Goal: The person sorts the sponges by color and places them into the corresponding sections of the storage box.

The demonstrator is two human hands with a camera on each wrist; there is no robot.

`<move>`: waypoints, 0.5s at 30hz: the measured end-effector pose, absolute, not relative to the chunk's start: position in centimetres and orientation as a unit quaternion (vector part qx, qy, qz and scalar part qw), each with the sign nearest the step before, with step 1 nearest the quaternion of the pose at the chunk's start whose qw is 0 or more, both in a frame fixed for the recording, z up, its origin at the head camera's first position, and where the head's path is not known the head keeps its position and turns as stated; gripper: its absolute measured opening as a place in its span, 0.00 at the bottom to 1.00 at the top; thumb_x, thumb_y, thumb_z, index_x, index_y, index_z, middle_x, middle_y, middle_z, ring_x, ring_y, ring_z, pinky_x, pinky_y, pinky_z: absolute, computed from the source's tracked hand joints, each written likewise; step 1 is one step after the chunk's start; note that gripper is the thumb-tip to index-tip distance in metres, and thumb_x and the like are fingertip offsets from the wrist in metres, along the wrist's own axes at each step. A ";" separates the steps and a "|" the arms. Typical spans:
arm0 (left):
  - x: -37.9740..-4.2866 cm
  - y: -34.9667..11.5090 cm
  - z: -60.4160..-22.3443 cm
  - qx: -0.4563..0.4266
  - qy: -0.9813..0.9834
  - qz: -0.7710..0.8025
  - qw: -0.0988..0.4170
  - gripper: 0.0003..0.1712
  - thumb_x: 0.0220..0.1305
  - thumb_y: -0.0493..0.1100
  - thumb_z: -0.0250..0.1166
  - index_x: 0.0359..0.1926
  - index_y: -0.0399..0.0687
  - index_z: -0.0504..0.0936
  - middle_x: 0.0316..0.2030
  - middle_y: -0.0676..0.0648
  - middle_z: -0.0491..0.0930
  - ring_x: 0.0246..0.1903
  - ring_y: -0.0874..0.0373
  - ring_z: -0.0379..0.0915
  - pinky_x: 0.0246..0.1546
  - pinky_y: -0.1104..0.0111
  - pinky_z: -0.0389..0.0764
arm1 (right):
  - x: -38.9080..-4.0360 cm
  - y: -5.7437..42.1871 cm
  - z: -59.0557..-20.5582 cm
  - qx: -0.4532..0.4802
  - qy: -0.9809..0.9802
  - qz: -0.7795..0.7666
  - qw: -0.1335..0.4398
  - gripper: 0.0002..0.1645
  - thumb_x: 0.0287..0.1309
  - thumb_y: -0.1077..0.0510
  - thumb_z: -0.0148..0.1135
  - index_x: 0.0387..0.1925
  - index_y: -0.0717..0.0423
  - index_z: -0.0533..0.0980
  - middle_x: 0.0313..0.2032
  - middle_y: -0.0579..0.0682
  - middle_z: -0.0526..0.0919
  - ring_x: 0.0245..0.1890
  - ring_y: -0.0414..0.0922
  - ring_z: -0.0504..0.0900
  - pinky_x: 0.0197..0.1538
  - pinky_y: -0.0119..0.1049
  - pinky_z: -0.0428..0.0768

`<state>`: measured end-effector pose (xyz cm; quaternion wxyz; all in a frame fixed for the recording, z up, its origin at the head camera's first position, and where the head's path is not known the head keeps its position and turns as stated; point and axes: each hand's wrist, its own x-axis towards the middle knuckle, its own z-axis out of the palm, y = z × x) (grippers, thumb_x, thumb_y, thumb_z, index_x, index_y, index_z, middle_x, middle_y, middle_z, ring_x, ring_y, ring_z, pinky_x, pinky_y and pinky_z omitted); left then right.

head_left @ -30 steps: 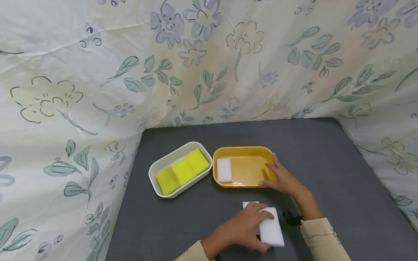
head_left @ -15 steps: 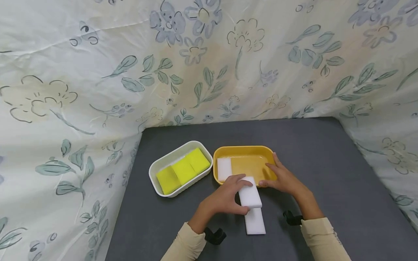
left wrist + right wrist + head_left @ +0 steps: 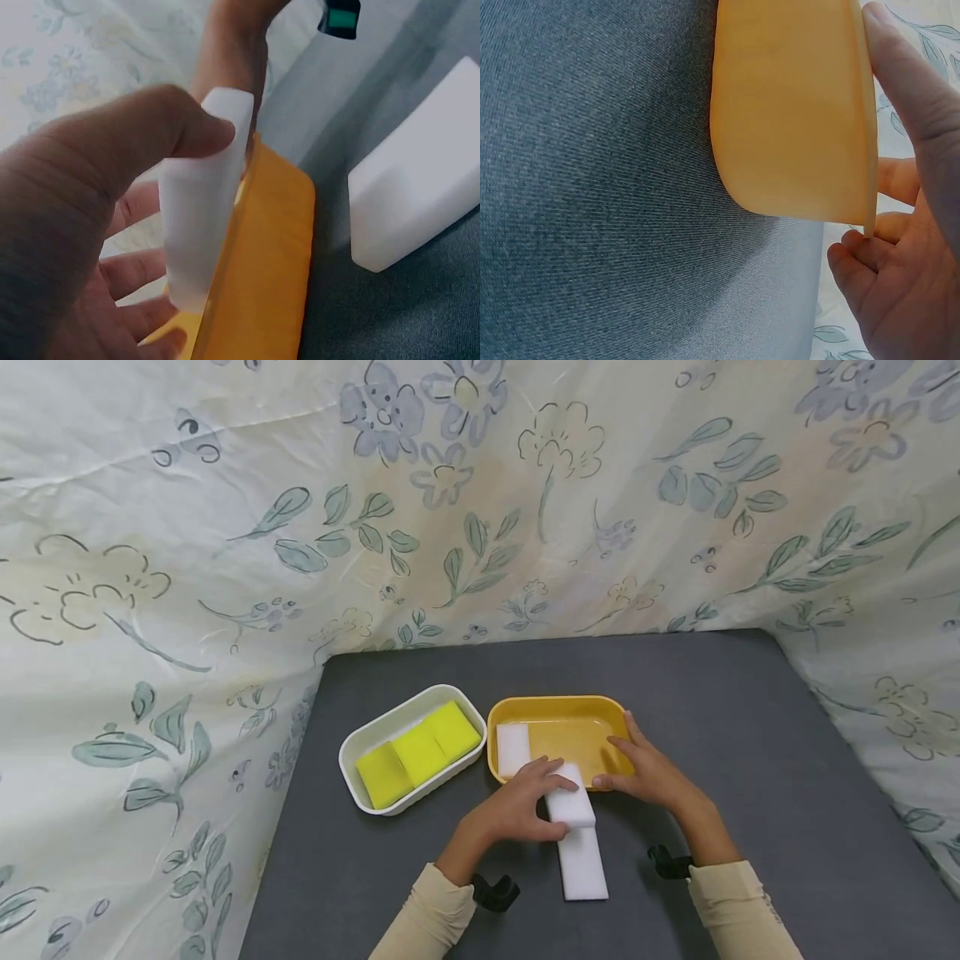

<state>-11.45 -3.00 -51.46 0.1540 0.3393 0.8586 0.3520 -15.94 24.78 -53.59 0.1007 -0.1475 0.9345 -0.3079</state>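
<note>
My left hand [image 3: 517,806] pinches a white sponge block [image 3: 572,802] between thumb and fingers at the near rim of a yellow tray [image 3: 562,703]. In the left wrist view the held sponge [image 3: 199,217] stands on edge against the tray's wall [image 3: 266,255], partly over the inside. Another white sponge [image 3: 583,867] lies flat on the table just nearer than the tray. At the left end inside the tray rests a further white sponge [image 3: 513,748]. My right hand [image 3: 656,772] holds the tray's right end, thumb at the near rim and fingers bent over the end.
Left of the yellow tray, almost touching it, a white tray [image 3: 352,777] sits at an angle with several yellow sponges [image 3: 420,753] in a row. Dark grey cloth covers the table [image 3: 712,693]. A floral sheet [image 3: 480,527] hangs behind and at the sides.
My left hand has carried one white sponge from the near table up to the yellow tray's near rim, uncovering the other sponge. My right hand has stayed at the tray's end.
</note>
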 end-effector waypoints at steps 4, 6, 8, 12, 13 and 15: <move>-11.6 -2.9 -51.4 0.343 0.867 0.333 0.141 0.30 0.67 0.52 0.64 0.68 0.53 0.75 0.74 0.47 0.61 0.75 0.41 0.46 0.71 0.52 0.54 | -16.0 24.8 -53.6 -0.150 0.934 -0.308 0.099 0.60 0.50 0.34 0.74 0.70 0.72 0.63 0.77 0.66 0.35 0.70 0.74 0.53 0.64 0.69 0.61; -11.6 -2.7 -51.4 0.342 0.874 0.320 0.129 0.29 0.70 0.52 0.61 0.69 0.51 0.74 0.73 0.47 0.63 0.75 0.42 0.47 0.72 0.53 0.53 | -16.0 24.8 -53.6 -0.153 0.933 -0.310 0.098 0.60 0.50 0.34 0.74 0.70 0.72 0.63 0.77 0.66 0.35 0.70 0.74 0.53 0.64 0.68 0.61; -11.5 -2.6 -51.3 0.339 0.883 0.306 0.113 0.28 0.72 0.51 0.59 0.69 0.50 0.74 0.71 0.46 0.65 0.74 0.43 0.50 0.72 0.55 0.54 | -16.0 24.8 -53.5 -0.155 0.932 -0.312 0.096 0.60 0.50 0.35 0.74 0.69 0.73 0.63 0.77 0.67 0.36 0.70 0.74 0.53 0.64 0.68 0.61; -11.4 -2.4 -51.3 0.329 0.896 0.286 0.078 0.25 0.74 0.50 0.58 0.68 0.49 0.76 0.68 0.47 0.71 0.70 0.50 0.60 0.70 0.61 0.58 | -16.0 24.8 -53.5 -0.156 0.933 -0.311 0.095 0.60 0.50 0.35 0.74 0.69 0.73 0.64 0.77 0.67 0.36 0.70 0.74 0.53 0.64 0.68 0.61; -11.4 -2.4 -51.3 0.329 0.898 0.283 0.070 0.25 0.74 0.49 0.58 0.67 0.48 0.76 0.66 0.47 0.73 0.69 0.52 0.63 0.69 0.62 0.60 | -15.9 24.8 -53.5 -0.155 0.933 -0.311 0.095 0.60 0.50 0.35 0.74 0.69 0.73 0.64 0.77 0.67 0.36 0.70 0.74 0.53 0.64 0.68 0.61; -11.5 -2.4 -51.4 0.328 0.903 0.273 0.055 0.23 0.74 0.48 0.58 0.66 0.48 0.77 0.65 0.48 0.75 0.66 0.56 0.67 0.68 0.64 0.62 | -16.0 24.8 -53.5 -0.153 0.933 -0.310 0.097 0.60 0.50 0.34 0.74 0.69 0.72 0.64 0.77 0.67 0.36 0.70 0.73 0.54 0.64 0.68 0.61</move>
